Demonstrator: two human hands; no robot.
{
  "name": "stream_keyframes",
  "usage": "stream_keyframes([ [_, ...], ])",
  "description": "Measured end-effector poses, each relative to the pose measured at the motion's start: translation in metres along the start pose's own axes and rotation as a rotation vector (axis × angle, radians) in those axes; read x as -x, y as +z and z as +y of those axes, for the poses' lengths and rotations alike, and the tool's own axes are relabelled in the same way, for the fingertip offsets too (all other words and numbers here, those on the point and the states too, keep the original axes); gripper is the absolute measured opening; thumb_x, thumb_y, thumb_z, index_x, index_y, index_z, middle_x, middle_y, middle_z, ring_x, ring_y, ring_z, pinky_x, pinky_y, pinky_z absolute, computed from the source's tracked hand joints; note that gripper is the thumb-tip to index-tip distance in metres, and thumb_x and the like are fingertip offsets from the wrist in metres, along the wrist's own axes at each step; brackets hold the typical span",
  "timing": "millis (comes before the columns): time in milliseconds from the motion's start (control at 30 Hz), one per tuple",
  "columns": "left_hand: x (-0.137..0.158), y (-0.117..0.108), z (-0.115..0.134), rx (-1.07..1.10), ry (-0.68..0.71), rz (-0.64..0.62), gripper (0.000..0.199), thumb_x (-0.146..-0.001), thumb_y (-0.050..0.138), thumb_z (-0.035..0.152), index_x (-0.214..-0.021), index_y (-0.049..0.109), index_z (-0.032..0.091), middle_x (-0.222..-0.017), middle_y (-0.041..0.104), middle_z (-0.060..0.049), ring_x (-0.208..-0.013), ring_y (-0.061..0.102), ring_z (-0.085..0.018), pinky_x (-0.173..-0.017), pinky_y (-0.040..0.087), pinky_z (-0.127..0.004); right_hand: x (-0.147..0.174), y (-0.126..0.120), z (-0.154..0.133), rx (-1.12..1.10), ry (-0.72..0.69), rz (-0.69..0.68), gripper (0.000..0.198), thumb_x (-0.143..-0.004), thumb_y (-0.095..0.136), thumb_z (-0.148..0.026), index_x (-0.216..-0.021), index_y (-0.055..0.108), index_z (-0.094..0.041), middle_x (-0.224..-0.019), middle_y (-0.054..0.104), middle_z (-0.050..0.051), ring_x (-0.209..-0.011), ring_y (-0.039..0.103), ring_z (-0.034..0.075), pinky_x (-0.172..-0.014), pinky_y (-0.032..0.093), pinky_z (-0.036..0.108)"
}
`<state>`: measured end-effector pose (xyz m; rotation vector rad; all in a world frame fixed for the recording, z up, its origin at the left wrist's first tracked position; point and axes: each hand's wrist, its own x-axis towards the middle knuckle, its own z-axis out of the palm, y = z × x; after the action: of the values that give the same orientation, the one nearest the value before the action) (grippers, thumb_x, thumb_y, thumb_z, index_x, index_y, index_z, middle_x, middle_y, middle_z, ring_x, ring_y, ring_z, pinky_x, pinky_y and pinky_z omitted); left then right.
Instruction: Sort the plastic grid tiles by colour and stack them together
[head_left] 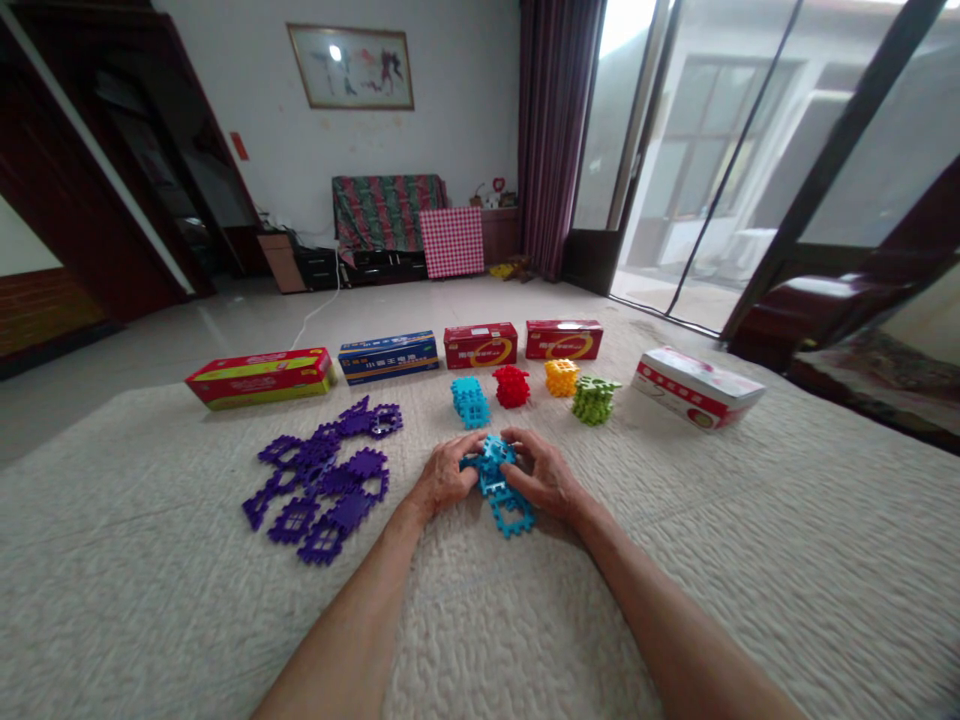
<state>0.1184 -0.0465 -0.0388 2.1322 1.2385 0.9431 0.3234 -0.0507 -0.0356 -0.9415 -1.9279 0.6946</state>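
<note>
Forearms, bare (341, 640), on cream quilted fabric (517, 650), flank light-blue toothed plastic pieces

Light-blue toothed plastic pieces (495, 458) sit between the left hand (445, 475) and the right hand (551, 478). Both hands have their fingers curled in on the cluster, thumbs on its near side; the far fingertips are partly hidden, and whether the pieces are joined or merely stacked is hard to tell. Its long axis runs from the fingertips back toward the wearer, slanting slightly right, so the square light-blue open frame (514, 530) at the near end lies nearer the right hand. Just beyond stand a light-blue toothed block (469, 402) and a red toothed block (512, 386); a yellow one (561, 378) and a green one (594, 400) stand farther right. Flat purple toothed tiles (349, 512) spread left of the left hand.
</note>
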Motion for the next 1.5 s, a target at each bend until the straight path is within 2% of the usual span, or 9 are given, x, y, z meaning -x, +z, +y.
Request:
stream_keyframes([
  [133,0.002,0.000,0.001,0.064,-0.030,0.026,0.071,-0.062,0.051,0.010,-0.132,0.055,0.019,-0.120,0.069,-0.006,-0.109,0.064,-0.021,-0.101,0.048,-0.037,0.001,0.000,-0.002,-0.009,0.017,0.010,0.040,-0.078,0.061,-0.021,-0.117,0.055,-0.022,-0.110,0.065,0.008,-0.097,0.064,0.022,-0.086,0.053,0.040],
  [267,0.001,-0.002,-0.003,0.235,-0.154,0.142,0.065,-0.065,0.053,0.014,-0.129,0.057,0.017,-0.113,0.071,-0.007,-0.103,0.065,-0.021,-0.088,0.054,-0.033,0.001,0.000,-0.005,-0.027,0.045,0.043,0.037,-0.078,0.061,-0.023,-0.114,0.057,-0.022,-0.105,0.066,0.008,-0.092,0.065,0.022,-0.083,0.054,0.040],
  [400,-0.014,-0.005,-0.013,0.407,-0.329,0.353,0.054,-0.067,0.052,0.021,-0.119,0.062,0.012,-0.104,0.073,-0.010,-0.092,0.068,-0.020,-0.070,0.055,-0.027,-0.001,-0.001,-0.004,-0.098,0.094,0.086,0.033,-0.080,0.062,-0.029,-0.112,0.059,-0.022,-0.104,0.068,0.008,-0.092,0.065,0.022,-0.081,0.055,0.039],
  [500,-0.032,-0.004,-0.024,0.378,-0.435,0.570,0.050,-0.069,0.048,0.025,-0.114,0.063,0.011,-0.093,0.073,-0.008,-0.079,0.068,-0.018,-0.058,0.051,-0.024,-0.002,-0.002,-0.002,-0.198,0.165,0.089,0.035,-0.082,0.062,-0.036,-0.113,0.058,-0.021,-0.098,0.069,0.007,-0.088,0.066,0.021,-0.074,0.056,0.035],
  [600,-0.045,-0.002,-0.035,0.265,-0.424,0.676,0.044,-0.073,0.046,0.027,-0.111,0.065,0.013,-0.085,0.073,-0.006,-0.078,0.068,-0.017,-0.065,0.052,-0.025,-0.001,-0.002,-0.002,-0.270,0.217,0.083,0.039,-0.082,0.062,-0.039,-0.115,0.057,-0.021,-0.094,0.070,0.006,-0.081,0.066,0.019,-0.067,0.056,0.033],
  [800,-0.051,0.000,-0.040,0.118,-0.382,0.636,0.038,-0.079,0.041,0.020,-0.107,0.067,0.016,-0.085,0.074,-0.004,-0.082,0.069,-0.017,-0.080,0.052,-0.028,-0.010,0.000,0.004,-0.196,0.165,0.094,0.037,-0.083,0.059,-0.038,-0.116,0.056,-0.021,-0.091,0.069,0.005,-0.073,0.065,0.017,-0.062,0.055,0.031],
  [933,-0.050,-0.001,-0.035,0.065,-0.386,0.619,0.038,-0.081,0.040,0.016,-0.107,0.068,0.017,-0.083,0.074,-0.003,-0.080,0.068,-0.017,-0.080,0.052,-0.027,-0.038,0.005,0.013,0.108,-0.073,0.125,0.039,-0.076,0.065,-0.027,-0.114,0.058,-0.022,-0.110,0.066,0.009,-0.098,0.063,0.024,-0.082,0.053,0.041],
  [1067,-0.049,-0.002,-0.030,0.055,-0.392,0.597,0.038,-0.083,0.039,0.015,-0.107,0.068,0.018,-0.084,0.074,-0.002,-0.081,0.068,-0.017,-0.081,0.051,-0.028,-0.065,0.011,0.023,0.267,-0.268,0.080,0.045,-0.077,0.064,-0.021,-0.122,0.055,-0.023,-0.125,0.060,0.012,-0.118,0.055,0.027,-0.101,0.044,0.048],
  [1500,-0.050,-0.002,-0.026,0.011,-0.408,0.570,0.040,-0.083,0.041,0.013,-0.112,0.068,0.017,-0.089,0.075,-0.004,-0.088,0.069,-0.018,-0.088,0.051,-0.029,-0.076,0.014,0.039,0.301,-0.255,0.042,0.050,-0.076,0.065,-0.016,-0.125,0.054,-0.023,-0.129,0.058,0.011,-0.121,0.053,0.026,-0.104,0.042,0.047],
])
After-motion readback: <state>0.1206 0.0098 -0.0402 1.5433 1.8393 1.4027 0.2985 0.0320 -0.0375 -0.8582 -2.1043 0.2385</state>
